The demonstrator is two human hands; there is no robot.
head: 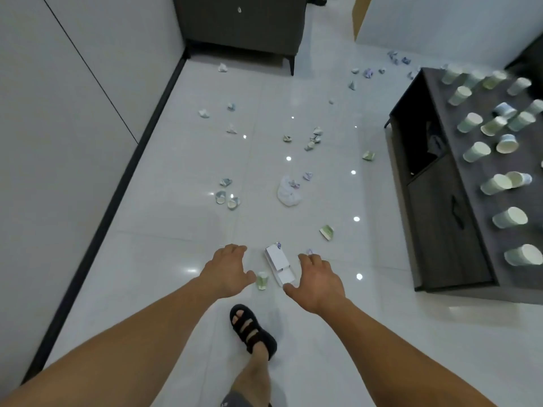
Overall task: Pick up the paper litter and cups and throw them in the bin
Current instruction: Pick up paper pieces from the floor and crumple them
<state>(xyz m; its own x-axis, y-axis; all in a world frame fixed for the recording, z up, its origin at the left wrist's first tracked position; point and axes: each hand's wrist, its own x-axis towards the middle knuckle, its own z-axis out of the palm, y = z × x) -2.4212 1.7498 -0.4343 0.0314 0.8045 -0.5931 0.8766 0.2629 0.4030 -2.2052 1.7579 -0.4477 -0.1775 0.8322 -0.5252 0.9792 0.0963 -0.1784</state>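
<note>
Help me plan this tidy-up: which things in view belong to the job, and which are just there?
For the bin: crushed cups on the floor, white carton, white crumpled wad, paper cups on the dark cabinet.
Just there: the dark cabinet itself, black sandal, dark furniture at the far wall. No bin in view.

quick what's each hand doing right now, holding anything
Left hand: open, fingers spread, holding nothing.
Right hand: open, holding nothing, beside the white box.

Glossy white floor tiles (pixel 164 259) meet a pale wall (pixel 58 113) along a black skirting strip (pixel 117 195) — a dark low cabinet (pixel 440 224) stands at the right, dark legged furniture (pixel 241 24) at the far end, a black sandal (pixel 252 330) nearest.
</note>
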